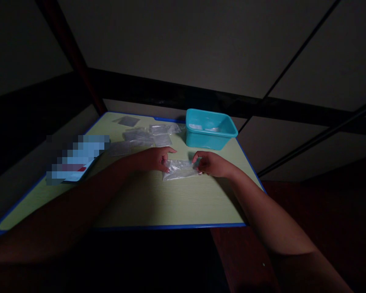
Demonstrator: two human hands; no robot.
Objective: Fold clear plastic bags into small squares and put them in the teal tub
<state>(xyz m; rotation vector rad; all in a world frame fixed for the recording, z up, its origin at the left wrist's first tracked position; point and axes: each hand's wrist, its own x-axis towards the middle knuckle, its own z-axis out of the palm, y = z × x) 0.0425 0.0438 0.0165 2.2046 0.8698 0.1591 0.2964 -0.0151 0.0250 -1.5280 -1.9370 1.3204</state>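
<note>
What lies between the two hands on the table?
In the head view, a clear plastic bag lies between the left hand and the right hand; both pinch its ends above the table.

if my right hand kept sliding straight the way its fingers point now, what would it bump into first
The right hand points left across the table, pinching one end of the clear plastic bag. Past the bag, the first thing in that line looks like the left hand at the other end, though depth is hard to judge.

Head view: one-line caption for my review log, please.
Both hands, left hand and right hand, pinch a clear plastic bag on a blue-edged table, near a teal bin.
</note>
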